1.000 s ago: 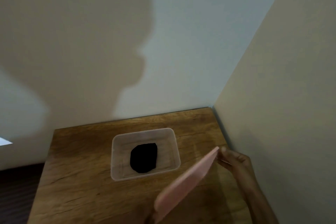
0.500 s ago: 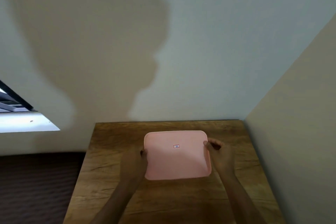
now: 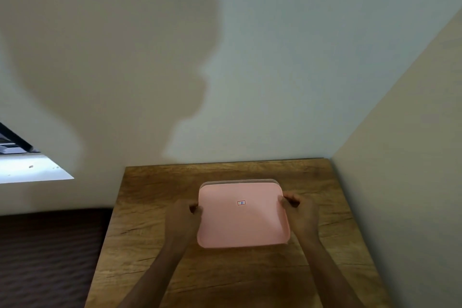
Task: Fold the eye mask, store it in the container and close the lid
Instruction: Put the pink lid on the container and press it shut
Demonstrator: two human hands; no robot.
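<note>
A pink lid [image 3: 242, 217] with a small red-framed label lies flat on top of the clear container [image 3: 240, 181], whose far rim just shows beyond the lid's back edge. My left hand [image 3: 183, 216] grips the lid's left edge and my right hand [image 3: 300, 211] grips its right edge, fingers curled over the rim. The black eye mask is hidden under the lid.
The container stands in the middle of a small wooden table [image 3: 155, 227] pushed into a corner, with a wall behind and a wall [image 3: 405, 182] close on the right. A dark ribbed surface [image 3: 47, 252] lies left of the table.
One second ago my right hand held the lid tilted beside the open container with the mask visible. Now the lid lies over the container with both hands on its sides.
</note>
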